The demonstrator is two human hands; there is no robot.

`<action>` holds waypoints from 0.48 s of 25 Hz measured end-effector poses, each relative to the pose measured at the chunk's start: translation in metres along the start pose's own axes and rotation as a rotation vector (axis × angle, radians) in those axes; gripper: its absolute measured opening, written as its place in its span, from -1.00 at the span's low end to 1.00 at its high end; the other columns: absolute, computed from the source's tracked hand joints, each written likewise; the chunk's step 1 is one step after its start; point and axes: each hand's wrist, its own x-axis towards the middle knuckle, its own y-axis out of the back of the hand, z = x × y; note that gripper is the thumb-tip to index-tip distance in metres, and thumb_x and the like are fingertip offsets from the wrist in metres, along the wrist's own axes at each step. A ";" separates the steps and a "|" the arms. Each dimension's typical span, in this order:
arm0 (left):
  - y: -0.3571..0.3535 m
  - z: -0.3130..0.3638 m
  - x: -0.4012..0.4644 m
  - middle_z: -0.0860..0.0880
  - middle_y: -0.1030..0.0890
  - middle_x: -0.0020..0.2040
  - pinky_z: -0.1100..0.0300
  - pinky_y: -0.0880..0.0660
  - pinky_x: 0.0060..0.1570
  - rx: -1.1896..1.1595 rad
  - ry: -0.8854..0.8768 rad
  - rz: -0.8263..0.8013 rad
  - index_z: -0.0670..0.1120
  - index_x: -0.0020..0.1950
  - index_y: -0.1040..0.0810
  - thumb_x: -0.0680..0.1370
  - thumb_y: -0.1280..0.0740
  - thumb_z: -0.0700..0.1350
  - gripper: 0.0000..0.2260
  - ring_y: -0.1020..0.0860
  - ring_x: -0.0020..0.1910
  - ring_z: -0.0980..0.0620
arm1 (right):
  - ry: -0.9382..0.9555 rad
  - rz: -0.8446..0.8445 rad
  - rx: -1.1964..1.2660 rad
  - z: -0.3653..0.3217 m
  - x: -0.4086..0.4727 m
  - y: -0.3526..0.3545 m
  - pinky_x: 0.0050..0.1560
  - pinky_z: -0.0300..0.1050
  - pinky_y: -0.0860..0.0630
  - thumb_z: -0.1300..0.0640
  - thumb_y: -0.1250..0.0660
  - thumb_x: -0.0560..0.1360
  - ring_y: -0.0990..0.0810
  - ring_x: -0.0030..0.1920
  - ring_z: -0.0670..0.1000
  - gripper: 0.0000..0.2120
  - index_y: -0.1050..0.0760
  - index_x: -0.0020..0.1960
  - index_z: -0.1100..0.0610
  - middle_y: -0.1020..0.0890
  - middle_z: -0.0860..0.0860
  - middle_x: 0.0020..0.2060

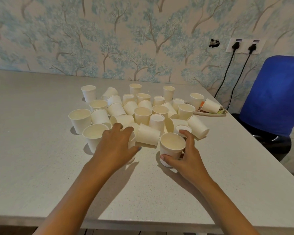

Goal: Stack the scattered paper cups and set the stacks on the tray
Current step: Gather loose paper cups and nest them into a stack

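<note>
Several white paper cups [143, 114] lie scattered on the grey table [32, 150], some upright, some upside down, some on their sides. My right hand [185, 158] grips an upright cup [172, 146] at the pile's near edge, thumb in front and fingers behind. My left hand [115, 146] reaches over another cup [132, 141] and covers most of it; its fingers curl round that cup. The patterned tray [210, 113] sits at the far right of the table with one cup [212, 106] lying on it.
A blue chair [271, 95] stands past the table's right edge. Two black cables [227, 73] hang from wall sockets behind the tray. Bare table surface spreads to the left and in front of the pile.
</note>
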 end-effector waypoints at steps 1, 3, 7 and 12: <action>-0.002 -0.002 0.001 -0.06 -0.33 0.40 -0.04 -0.37 0.22 -0.010 0.003 0.008 0.11 0.40 -0.36 0.49 -0.30 0.21 -0.50 -0.34 0.30 -0.16 | 0.002 -0.004 0.000 0.000 0.000 0.000 -0.10 -0.55 -0.41 -0.16 -0.54 0.24 -0.31 0.12 -0.54 -0.18 0.00 0.18 -0.50 -0.25 -0.70 0.03; -0.006 -0.003 0.002 -0.07 -0.37 0.37 -0.03 -0.35 0.21 -0.032 -0.002 0.032 0.12 0.33 -0.45 0.52 -0.28 0.18 -0.60 -0.34 0.27 -0.17 | 0.003 -0.004 -0.005 0.002 -0.001 0.000 -0.06 -0.52 -0.39 -0.15 -0.54 0.25 -0.33 0.11 -0.53 -0.17 -0.01 0.23 -0.45 -0.24 -0.71 0.02; -0.010 0.000 0.003 -0.06 -0.45 0.31 0.05 -0.41 0.13 -0.089 -0.016 0.058 0.07 0.10 -0.60 0.53 -0.28 0.16 -0.74 -0.43 0.20 -0.12 | 0.006 0.005 -0.007 0.007 -0.001 -0.001 0.09 -0.35 -0.42 -0.14 -0.55 0.24 -0.38 0.09 -0.43 -0.13 -0.01 0.31 -0.35 -0.25 -0.64 0.05; 0.006 0.018 0.008 -0.09 -0.46 0.26 0.16 -0.31 0.04 -0.274 -0.114 0.372 -0.04 -0.11 -0.58 0.49 -0.34 0.13 -0.76 -0.39 0.20 -0.10 | 0.020 0.016 -0.020 0.007 -0.001 -0.002 0.11 -0.30 -0.43 -0.16 -0.54 0.23 -0.42 0.11 -0.24 -0.10 0.02 0.31 -0.36 -0.25 -0.57 0.09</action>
